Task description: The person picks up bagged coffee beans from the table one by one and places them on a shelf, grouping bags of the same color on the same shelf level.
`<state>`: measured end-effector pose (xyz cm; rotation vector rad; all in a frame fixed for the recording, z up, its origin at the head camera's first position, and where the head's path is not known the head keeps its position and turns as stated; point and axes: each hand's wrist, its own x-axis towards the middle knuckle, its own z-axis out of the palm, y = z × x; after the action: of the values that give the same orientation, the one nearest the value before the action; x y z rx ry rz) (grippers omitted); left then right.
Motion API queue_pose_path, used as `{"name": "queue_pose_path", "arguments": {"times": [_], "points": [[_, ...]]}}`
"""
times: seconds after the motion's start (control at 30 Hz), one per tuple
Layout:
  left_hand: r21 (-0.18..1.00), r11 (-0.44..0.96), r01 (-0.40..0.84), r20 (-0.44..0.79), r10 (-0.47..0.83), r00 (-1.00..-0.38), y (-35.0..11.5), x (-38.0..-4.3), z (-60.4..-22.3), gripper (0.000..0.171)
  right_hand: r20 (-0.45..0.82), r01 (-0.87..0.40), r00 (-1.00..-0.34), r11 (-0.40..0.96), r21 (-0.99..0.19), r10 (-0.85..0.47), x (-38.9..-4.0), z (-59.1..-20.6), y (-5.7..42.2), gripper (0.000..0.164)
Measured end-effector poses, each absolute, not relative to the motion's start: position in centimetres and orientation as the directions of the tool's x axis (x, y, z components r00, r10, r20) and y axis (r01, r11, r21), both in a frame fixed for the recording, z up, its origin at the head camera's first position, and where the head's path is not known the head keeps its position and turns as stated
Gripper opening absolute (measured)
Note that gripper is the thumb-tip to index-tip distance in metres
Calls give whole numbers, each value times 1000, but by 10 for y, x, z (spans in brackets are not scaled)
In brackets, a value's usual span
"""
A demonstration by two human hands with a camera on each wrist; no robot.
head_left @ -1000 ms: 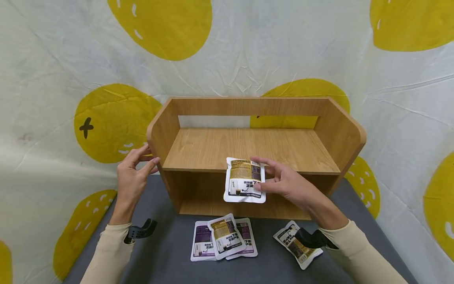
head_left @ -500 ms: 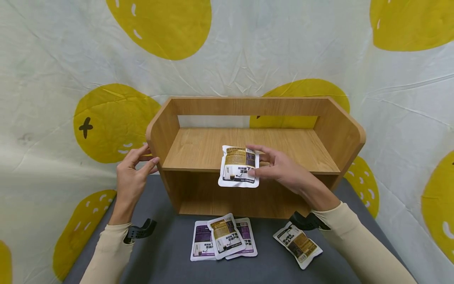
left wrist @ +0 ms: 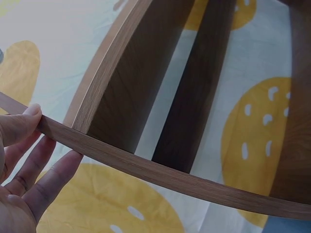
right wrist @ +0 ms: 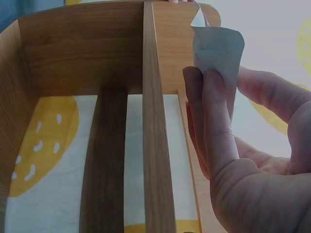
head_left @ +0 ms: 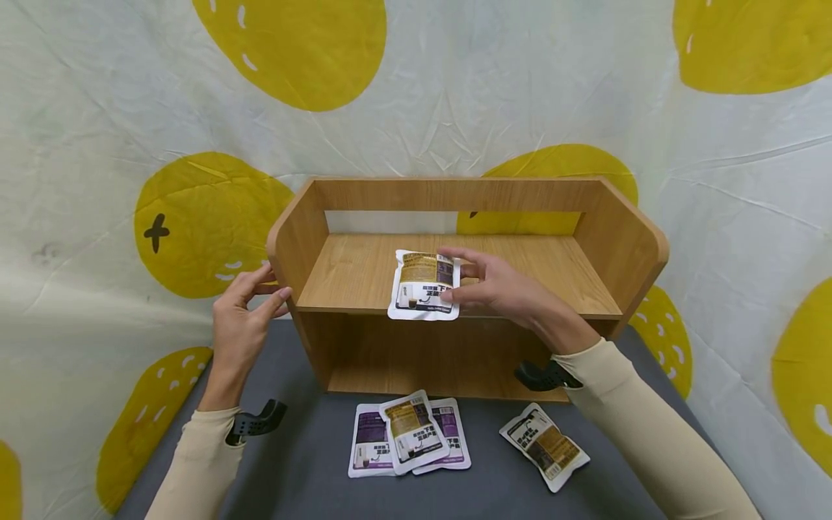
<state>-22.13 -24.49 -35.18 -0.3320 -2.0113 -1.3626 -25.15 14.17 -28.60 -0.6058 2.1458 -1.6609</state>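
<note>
My right hand [head_left: 497, 289] grips a white pouch [head_left: 424, 285] with a gold and purple label by its right side, thumb in front and fingers behind. In the head view the pouch overlaps the front edge of the upper board of a wooden shelf [head_left: 364, 263]. The right wrist view shows the pouch [right wrist: 218, 46] edge-on between thumb and fingers, near the board's edge. On the far left, my left hand [head_left: 243, 325] pinches the front edge of the shelf's side panel; in the left wrist view the thumb [left wrist: 22, 124] lies on one face and fingers on the other.
In front of the shelf, a gold-labelled pouch [head_left: 414, 432] lies over two purple-labelled pouches [head_left: 372, 440] on the grey table [head_left: 292, 477]. Another gold-labelled pouch [head_left: 544, 448] lies alone to the right. A white cloth with yellow shapes [head_left: 416, 87] hangs behind the shelf.
My right hand has lifted the pouch up and to the left, from in front of the lower compartment to the upper board's edge. The left hand stays on the side panel.
</note>
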Motion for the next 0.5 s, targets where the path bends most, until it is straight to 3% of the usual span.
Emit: {"name": "queue_pose_path", "arguments": {"times": [0.5], "points": [[721,422,550,655,-157,-739,-248,-220,-351,54,-12,-132,-823,213,-968,-567,-278,-276,109,80]]}}
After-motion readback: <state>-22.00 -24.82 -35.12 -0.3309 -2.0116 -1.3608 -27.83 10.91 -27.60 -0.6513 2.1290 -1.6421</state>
